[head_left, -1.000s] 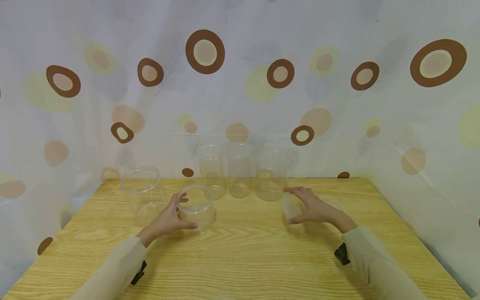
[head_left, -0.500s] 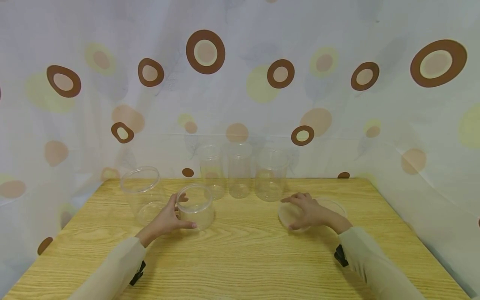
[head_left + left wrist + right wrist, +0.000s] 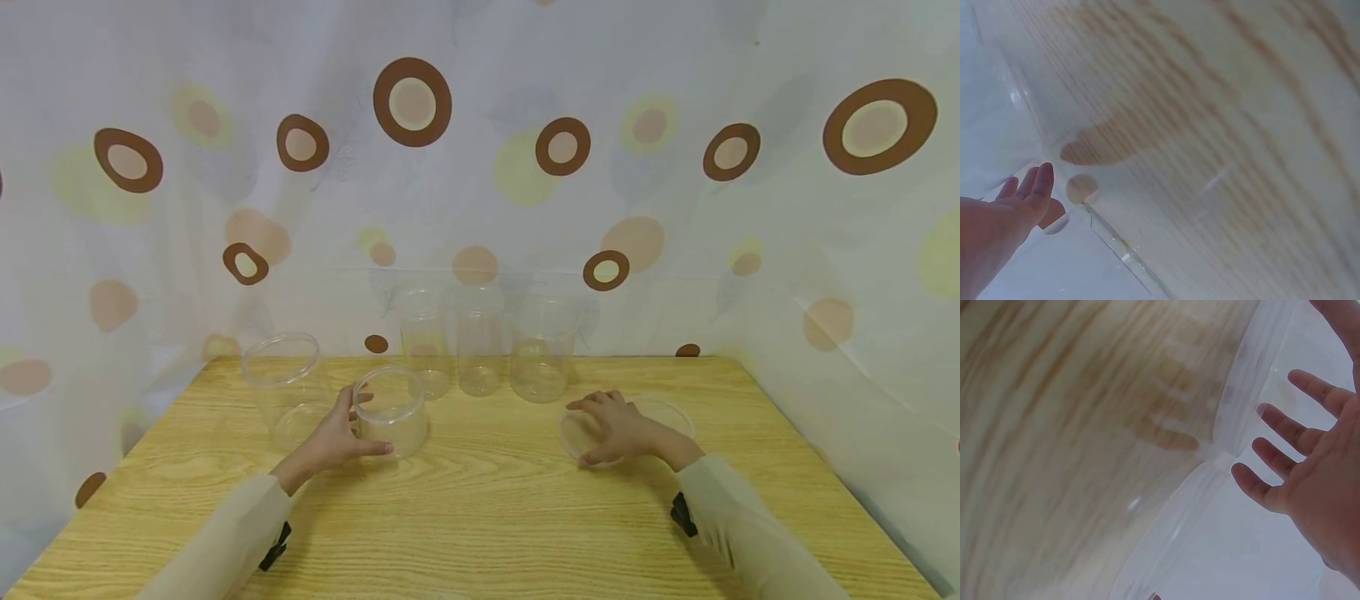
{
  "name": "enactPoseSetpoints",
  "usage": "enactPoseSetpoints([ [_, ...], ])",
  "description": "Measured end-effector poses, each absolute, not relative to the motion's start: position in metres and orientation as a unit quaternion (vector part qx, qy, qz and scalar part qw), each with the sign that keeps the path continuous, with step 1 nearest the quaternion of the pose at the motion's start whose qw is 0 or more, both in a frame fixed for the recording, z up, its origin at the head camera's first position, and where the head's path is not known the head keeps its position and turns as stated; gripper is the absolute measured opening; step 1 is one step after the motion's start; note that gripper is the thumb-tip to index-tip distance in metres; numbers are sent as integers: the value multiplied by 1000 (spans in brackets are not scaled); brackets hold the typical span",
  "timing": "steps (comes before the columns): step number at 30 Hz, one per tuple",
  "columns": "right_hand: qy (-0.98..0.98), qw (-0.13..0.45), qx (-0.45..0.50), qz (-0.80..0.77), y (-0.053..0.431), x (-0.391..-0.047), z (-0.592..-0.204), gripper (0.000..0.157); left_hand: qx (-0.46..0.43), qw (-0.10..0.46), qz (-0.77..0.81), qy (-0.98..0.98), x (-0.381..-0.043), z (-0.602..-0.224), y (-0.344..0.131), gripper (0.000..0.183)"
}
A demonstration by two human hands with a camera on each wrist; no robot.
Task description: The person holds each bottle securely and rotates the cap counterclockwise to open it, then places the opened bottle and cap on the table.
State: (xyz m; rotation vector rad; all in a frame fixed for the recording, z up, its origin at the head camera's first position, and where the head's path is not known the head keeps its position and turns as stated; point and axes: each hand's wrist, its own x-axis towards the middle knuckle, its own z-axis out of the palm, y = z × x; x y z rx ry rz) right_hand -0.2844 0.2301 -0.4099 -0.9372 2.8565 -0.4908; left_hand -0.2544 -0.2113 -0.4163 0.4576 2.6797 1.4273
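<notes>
In the head view, my left hand (image 3: 336, 437) reaches around a short clear plastic jar (image 3: 405, 433) on the table, thumb in front and fingers behind. My right hand (image 3: 628, 429) hovers over a round clear lid (image 3: 576, 435) lying flat, thumb and fingertips near its rim. Whether they touch it is hard to tell. A second round clear lid (image 3: 673, 414) lies partly hidden beyond that wrist. The right wrist view shows the right hand's fingers (image 3: 1279, 459) spread and fairly straight beside two curved clear rims (image 3: 1175, 519). In the left wrist view, the jar's outline is unclear.
A large wide-mouthed clear jar (image 3: 281, 387) stands left of my left hand. Along the table's back edge are a tall clear jar (image 3: 424, 354), another narrow one (image 3: 480, 350) and a wider one (image 3: 542, 358). A patterned curtain (image 3: 480, 183) surrounds the wooden table (image 3: 480, 517).
The lid under my right hand was tilted on edge; it has come down flat on the table, and the fingers have eased off it. My left hand and the short jar stay nearly still.
</notes>
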Motion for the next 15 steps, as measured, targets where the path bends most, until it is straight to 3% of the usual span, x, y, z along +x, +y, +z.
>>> enactPoseSetpoints([
  [7,934,44,-309,-176,230,-284,-403,81,154,23,469,869,-253,-411,-208,107],
  [15,922,0,-329,-206,228,-288,-386,70,145,-2,446,883,-253,-396,-206,106],
])
